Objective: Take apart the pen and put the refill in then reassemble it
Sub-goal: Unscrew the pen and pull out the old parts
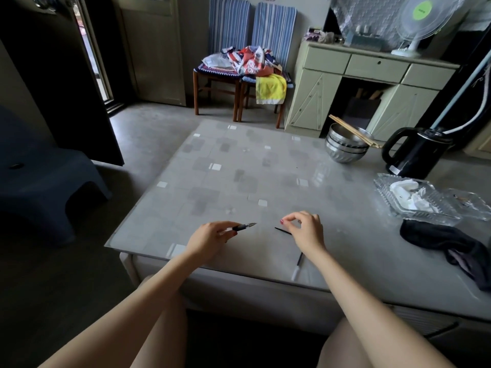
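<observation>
My left hand point(212, 236) grips a pen point(243, 226) with a black grip section and a pointed metal tip. The tip points right, just above the table. A thin black refill point(282, 230) lies on the table, its right end hidden under my right hand point(305, 229). That hand hovers over it with thumb and forefinger curled close together; whether they touch the refill is unclear. A second slim piece point(297, 265), black at one end and white at the other, lies near the table's front edge beside my right forearm.
A grey patterned table point(239, 176) carries stacked steel bowls point(345, 147) with chopsticks, a black kettle point(414, 152), a clear plastic tray point(414, 200) holding tissue, and a dark cloth point(446, 243) at the right. A dark stool point(47, 181) stands on the left.
</observation>
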